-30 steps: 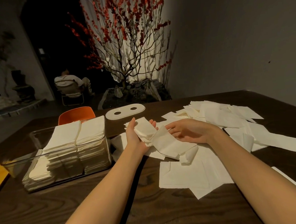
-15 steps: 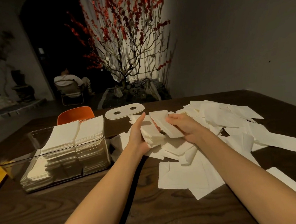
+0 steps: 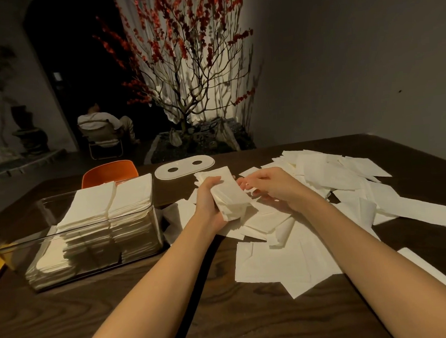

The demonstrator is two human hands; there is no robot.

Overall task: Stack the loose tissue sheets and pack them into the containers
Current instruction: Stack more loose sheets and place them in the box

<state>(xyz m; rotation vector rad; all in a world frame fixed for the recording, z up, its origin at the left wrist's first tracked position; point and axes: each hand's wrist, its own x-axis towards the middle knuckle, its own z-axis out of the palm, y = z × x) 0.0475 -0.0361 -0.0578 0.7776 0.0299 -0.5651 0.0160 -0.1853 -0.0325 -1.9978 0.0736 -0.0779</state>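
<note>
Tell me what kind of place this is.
Probably a dim teahouse or restaurant, though I can't be sure: a lit indoor tree with red blossoms set in a rock bed, a large dark wooden table, and a clear container being stocked with tissue stacks.

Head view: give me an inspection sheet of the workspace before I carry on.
Surface: dark wooden table, wood grain visible.
Job's things: clear container on the left holds two side-by-side tissue stacks rising above its rim; small tissue stack in hand; loose tissue sheets scattered centre and right.
Clutter: white oval lid with two holes lies beyond the hands; a yellow object at the left edge.
Hands: left hand grips the small stack; right hand is beside it, fingers loosely curled over the loose sheets.
Cables: nothing seen.
Surroundings: orange chair, red-blossomed tree, a seated person in the dim background.
</note>
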